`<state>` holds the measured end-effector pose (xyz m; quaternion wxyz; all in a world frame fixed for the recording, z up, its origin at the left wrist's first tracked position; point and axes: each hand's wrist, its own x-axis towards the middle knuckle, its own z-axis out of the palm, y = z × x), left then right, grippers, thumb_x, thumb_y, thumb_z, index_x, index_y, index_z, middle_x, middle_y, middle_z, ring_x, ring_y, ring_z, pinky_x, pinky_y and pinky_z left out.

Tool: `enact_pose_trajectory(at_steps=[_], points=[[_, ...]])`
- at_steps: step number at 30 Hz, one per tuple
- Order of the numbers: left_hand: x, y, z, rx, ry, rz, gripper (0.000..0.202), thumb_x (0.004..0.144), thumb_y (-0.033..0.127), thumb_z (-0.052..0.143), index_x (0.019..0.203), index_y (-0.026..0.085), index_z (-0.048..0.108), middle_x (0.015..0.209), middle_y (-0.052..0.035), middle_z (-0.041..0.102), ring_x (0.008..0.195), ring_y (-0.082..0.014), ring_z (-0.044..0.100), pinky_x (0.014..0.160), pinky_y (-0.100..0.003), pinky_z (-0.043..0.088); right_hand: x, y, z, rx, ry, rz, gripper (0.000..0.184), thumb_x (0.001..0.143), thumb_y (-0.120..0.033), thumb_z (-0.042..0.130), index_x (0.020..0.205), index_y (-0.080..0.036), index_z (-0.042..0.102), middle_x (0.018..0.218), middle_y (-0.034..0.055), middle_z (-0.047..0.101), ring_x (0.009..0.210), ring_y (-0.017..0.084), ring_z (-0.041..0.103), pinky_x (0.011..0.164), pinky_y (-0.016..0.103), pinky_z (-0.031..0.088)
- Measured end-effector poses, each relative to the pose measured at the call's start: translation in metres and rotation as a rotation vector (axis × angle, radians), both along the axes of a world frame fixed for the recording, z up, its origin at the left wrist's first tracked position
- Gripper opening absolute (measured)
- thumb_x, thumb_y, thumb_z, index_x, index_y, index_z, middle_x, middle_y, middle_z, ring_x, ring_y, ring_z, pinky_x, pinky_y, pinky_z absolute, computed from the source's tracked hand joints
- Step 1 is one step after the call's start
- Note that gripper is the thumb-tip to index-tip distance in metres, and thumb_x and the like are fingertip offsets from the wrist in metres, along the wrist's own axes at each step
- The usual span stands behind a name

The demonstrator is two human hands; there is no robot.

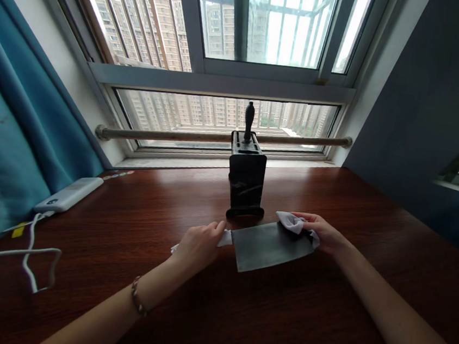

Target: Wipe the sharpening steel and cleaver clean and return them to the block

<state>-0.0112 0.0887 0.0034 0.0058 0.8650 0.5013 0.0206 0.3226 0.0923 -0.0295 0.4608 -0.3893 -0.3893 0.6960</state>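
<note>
My left hand [199, 245] is closed round the handle of a cleaver [268, 248], and something white shows at both ends of that grip. The wide grey blade points to the right, held above the table. A crumpled white cloth [291, 222] is pinched in my right hand [321, 233], lying over the blade's far upper corner. Part of the blade's end is hidden by the cloth. Just beyond the blade stands a black knife block [246, 182] with one dark-handled tool [249, 120] upright in its top.
The glossy reddish-brown table [161, 192] reaches to the window sill. On the left lie a white power strip or adapter [70, 194] and a looped white cable [30, 252], beside a blue curtain [19, 106]. A horizontal rail [176, 136] crosses the window behind the block.
</note>
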Motion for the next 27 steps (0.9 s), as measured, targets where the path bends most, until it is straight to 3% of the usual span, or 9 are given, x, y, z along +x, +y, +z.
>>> enact_pose_trajectory(at_steps=[4, 7, 9, 12, 18, 24, 27], points=[[0.0, 0.0, 0.003, -0.048, -0.03, 0.032, 0.032, 0.08, 0.026, 0.051, 0.111, 0.016, 0.051, 0.097, -0.0132, 0.065, 0.081, -0.0334, 0.063, 0.059, -0.033, 0.037, -0.003, -0.001, 0.006, 0.117, -0.036, -0.043, 0.046, 0.064, -0.02, 0.084, 0.107, -0.014, 0.07, 0.098, 0.011, 0.066, 0.076, 0.016, 0.064, 0.063, 0.017, 0.052], [-0.002, 0.001, 0.009, -0.159, -0.075, -0.004, 0.017, 0.071, 0.029, 0.056, 0.086, 0.02, 0.06, 0.082, -0.0077, 0.066, 0.074, -0.0302, 0.062, 0.055, -0.031, 0.032, -0.001, -0.003, 0.013, 0.192, -0.064, -0.067, 0.043, 0.064, -0.024, 0.085, 0.104, -0.014, 0.071, 0.097, 0.0107, 0.067, 0.075, 0.015, 0.064, 0.062, 0.015, 0.051], [-0.004, 0.003, 0.012, -0.243, -0.131, -0.04, 0.008, 0.067, 0.027, 0.057, 0.071, 0.02, 0.057, 0.071, -0.0043, 0.063, 0.066, -0.0258, 0.06, 0.053, -0.03, 0.029, 0.001, -0.003, 0.016, 0.212, -0.072, -0.085, 0.042, 0.063, -0.025, 0.086, 0.102, -0.014, 0.072, 0.093, 0.0105, 0.067, 0.073, 0.015, 0.063, 0.062, 0.014, 0.051], [-0.006, 0.006, 0.011, -0.373, -0.253, -0.09, 0.007, 0.064, 0.023, 0.057, 0.068, 0.019, 0.053, 0.068, -0.0011, 0.059, 0.064, -0.0212, 0.057, 0.053, -0.028, 0.031, 0.003, -0.004, 0.016, 0.234, -0.084, -0.103, 0.043, 0.062, -0.026, 0.087, 0.101, -0.015, 0.072, 0.092, 0.0106, 0.067, 0.071, 0.015, 0.063, 0.061, 0.014, 0.051], [-0.008, 0.011, -0.002, -0.705, -0.483, -0.049, 0.021, 0.07, 0.024, 0.057, 0.085, 0.017, 0.045, 0.074, -0.0005, 0.059, 0.056, -0.0184, 0.061, 0.043, -0.023, 0.042, 0.003, -0.004, 0.016, 0.259, -0.1, -0.153, 0.043, 0.061, -0.027, 0.088, 0.099, -0.016, 0.073, 0.09, 0.0101, 0.068, 0.069, 0.015, 0.063, 0.059, 0.015, 0.051], [-0.003, 0.008, -0.007, -0.728, -0.579, -0.099, 0.042, 0.084, 0.057, 0.053, 0.081, 0.015, 0.052, 0.063, 0.0008, 0.053, 0.052, -0.0146, 0.051, 0.042, -0.021, 0.035, 0.001, -0.001, 0.016, 0.256, -0.163, -0.255, 0.044, 0.058, -0.029, 0.086, 0.097, -0.016, 0.073, 0.09, 0.0092, 0.068, 0.069, 0.016, 0.063, 0.057, 0.018, 0.049], [0.002, 0.004, -0.015, -0.721, -0.59, -0.108, 0.045, 0.087, 0.059, 0.048, 0.077, 0.015, 0.053, 0.053, 0.0023, 0.048, 0.046, -0.0126, 0.044, 0.041, -0.021, 0.03, 0.002, 0.002, 0.011, 0.349, -0.42, -0.395, 0.042, 0.059, -0.035, 0.079, 0.095, -0.014, 0.073, 0.093, 0.0095, 0.067, 0.081, 0.023, 0.063, 0.068, 0.026, 0.05]])
